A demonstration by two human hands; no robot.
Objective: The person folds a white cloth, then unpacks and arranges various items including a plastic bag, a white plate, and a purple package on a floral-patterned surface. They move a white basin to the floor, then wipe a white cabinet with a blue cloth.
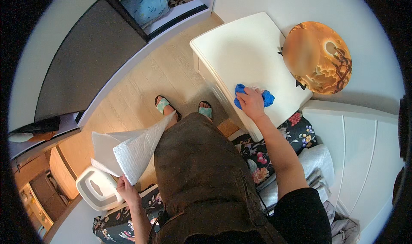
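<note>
My right hand (252,104) presses a crumpled blue cloth (268,98) onto the top of a white bedside cabinet (241,57), near its front edge. Something pale and bunched shows beside the fingers, too covered to name. My left hand (128,189) pinches one corner of a large white sheet (136,147), which looks like textured paper or thin padding. The sheet hangs folded and curled beside my dark apron (199,173), its far tip reaching over one slipper.
A round orange decorative disc (338,63) on black feet stands at the cabinet's back edge. Right of it is a white headboard (357,137) with floral bedding (294,131). A white plastic stool (96,192) is near my left hand. A wardrobe (93,54) with folded textiles stands across the wood floor (128,89).
</note>
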